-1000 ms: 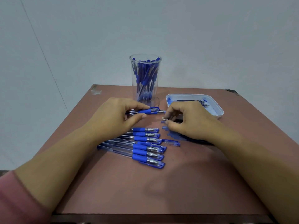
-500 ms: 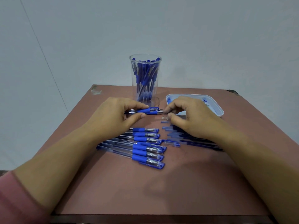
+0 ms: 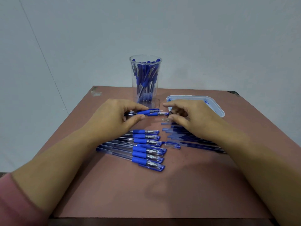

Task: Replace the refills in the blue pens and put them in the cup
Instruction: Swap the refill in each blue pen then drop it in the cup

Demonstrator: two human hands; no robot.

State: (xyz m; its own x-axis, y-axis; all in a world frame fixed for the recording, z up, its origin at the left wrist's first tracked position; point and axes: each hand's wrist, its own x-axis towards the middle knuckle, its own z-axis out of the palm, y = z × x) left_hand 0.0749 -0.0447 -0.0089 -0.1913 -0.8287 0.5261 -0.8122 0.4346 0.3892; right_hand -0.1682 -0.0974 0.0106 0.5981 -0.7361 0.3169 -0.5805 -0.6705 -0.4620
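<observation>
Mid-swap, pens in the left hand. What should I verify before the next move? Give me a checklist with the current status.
1. Left hand grips the held pens: ok.
2. Right hand at their tip end: ok. Whether it pinches anything: cannot tell.
3. Refills lie beside the right hand: ok.
4. Small loose parts contained: not ok, they lie loose on the table.
5. Cup upright and open at the top: ok.

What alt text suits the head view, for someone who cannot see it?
A person's left hand holds clear blue-grip pens over a reddish-brown table, the right hand at their tips. More pens and dark blue refills lie nearer; a clear plastic cup stands behind.
</observation>
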